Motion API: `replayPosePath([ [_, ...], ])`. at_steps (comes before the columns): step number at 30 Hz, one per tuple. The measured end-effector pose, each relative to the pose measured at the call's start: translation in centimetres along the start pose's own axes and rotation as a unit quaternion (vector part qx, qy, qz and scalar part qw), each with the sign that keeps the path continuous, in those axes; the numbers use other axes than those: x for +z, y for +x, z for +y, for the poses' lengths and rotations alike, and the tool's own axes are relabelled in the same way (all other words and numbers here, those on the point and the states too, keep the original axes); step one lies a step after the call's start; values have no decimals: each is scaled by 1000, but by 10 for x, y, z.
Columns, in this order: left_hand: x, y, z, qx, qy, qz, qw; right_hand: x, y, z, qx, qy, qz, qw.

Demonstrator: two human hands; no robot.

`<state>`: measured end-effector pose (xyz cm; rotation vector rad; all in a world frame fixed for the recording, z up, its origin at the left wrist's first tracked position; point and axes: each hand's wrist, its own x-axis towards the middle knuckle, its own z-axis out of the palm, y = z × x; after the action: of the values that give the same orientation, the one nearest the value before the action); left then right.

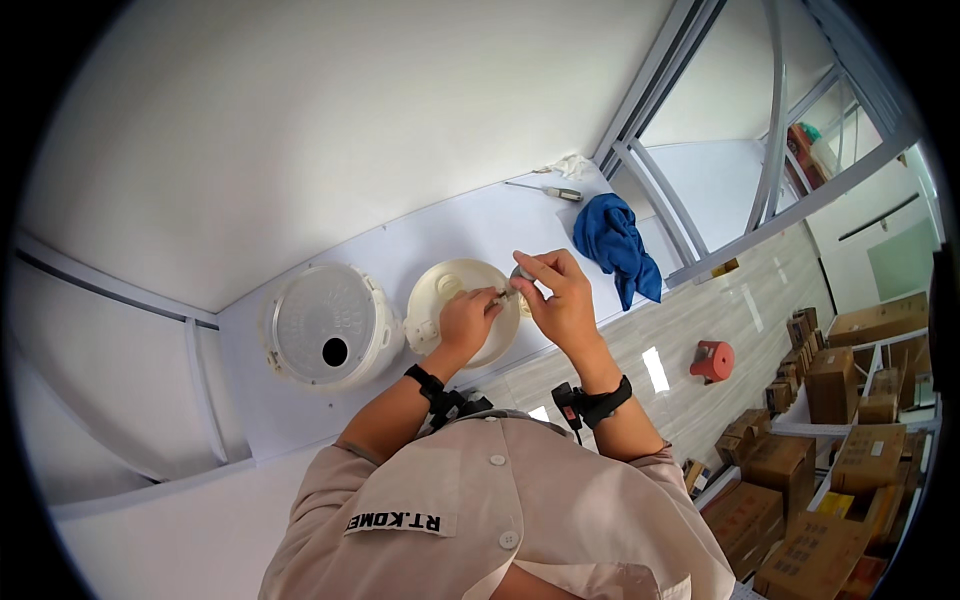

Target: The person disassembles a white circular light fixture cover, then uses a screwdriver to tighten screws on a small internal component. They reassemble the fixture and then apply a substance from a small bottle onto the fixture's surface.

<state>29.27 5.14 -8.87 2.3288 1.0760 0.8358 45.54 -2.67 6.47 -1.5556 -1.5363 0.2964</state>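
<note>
Two wrist straps: black, one on each forearm (605, 403); twelve o'clock is the top of the view, and the cream cover is the dial's centre.
Left hand (468, 322): over the cover, fingertips drawn together toward two o'clock; whether they grasp anything cannot be told.
Right hand (562, 302): at three o'clock, thumb and forefinger pinching a small grey part (519, 272).
Small grey part: at two o'clock, by the cover's rim, close to the left fingertips; its shape is largely hidden.
Good handling: in judgement, the right pinch should be firm and steady while the left fingers make small adjustments; working low above the cover would let a dropped piece land in it.
Round cream cover (426, 300): beneath the hands, on the white table (480, 226).
White container (382, 328): at nine o'clock, with a dark round opening (335, 351) in its top.
Blue cloth (612, 238): crumpled, at two o'clock.
Screwdriver (563, 193): lying at one o'clock, handle rightward.
Red stool (712, 362): between three and four o'clock, on the floor (640, 335).
Cardboard boxes (785, 462): stacked around four o'clock.
</note>
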Motion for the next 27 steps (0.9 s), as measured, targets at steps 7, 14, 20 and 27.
replayPosePath([
  [7,-3,-1,2,4,-8,8,1000,0,7,-6,-106,2,43,993],
  [14,0,-1,5,-5,-3,6,1000,-3,3,-1,-23,26,14,999],
  [20,3,0,5,-19,9,-8,1000,-6,4,1,-126,-17,42,991],
  [27,8,-1,7,-32,24,-31,999,-2,0,5,19,154,14,988],
])
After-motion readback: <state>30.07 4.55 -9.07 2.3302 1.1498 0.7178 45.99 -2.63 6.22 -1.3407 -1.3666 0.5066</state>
